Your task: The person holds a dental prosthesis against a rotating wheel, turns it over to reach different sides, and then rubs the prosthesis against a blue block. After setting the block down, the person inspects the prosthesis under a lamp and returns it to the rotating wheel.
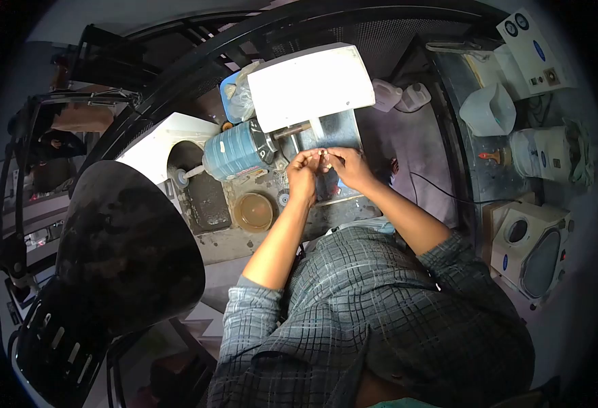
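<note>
My left hand (302, 178) and my right hand (351, 170) meet in front of a blue bench polishing motor (234, 151). Fingertips of both hands are closed around a small pale piece (325, 158), too small to make out exactly. The motor's shaft end points right, under a bright white hood (311, 85), just beyond my fingers. Below the motor, to the left of my left wrist, stands a round bowl (253, 212) of brownish liquid.
A large black lamp shade (132, 245) fills the left foreground. Beside the motor is a second white hood (166, 146) over a dark tray (207, 204). Plastic jugs (414, 97) stand behind. On the right are a white machine (529, 248) and a black cable (449, 196).
</note>
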Tool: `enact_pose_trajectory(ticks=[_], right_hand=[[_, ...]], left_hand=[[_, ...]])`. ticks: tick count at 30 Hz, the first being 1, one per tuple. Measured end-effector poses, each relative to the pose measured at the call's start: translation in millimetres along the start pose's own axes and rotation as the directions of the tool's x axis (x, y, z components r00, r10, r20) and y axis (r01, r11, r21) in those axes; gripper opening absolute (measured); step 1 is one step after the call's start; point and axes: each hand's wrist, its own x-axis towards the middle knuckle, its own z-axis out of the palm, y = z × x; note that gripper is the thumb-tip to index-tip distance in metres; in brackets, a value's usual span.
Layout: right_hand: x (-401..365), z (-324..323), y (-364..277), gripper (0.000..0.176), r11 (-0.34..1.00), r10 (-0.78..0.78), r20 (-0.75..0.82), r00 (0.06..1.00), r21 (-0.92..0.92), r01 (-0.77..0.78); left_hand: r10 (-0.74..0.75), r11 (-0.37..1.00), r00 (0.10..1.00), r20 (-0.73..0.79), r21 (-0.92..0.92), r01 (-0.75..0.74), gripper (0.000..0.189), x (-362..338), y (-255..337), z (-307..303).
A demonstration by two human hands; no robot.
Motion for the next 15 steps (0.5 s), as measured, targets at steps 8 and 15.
enact_pose_trajectory(ticks=[8,15], right_hand=[[31.5,2.5,13.6,0.023,0.983,0.098,-0.075,0.992,-0.152,-0.108],[35.7,1.3,-1.0,0.02,0.945,0.112,-0.042,0.993,-0.305,-0.119]], left_hand=[[-0.224,0.964,0.952,-0.207,-0.193,0.185,0.01,35.6,-12.7,14.4],[-0.297,0.906,0.928,-0.223,-0.373,0.2,0.006,46.0,-26.9,4.9]])
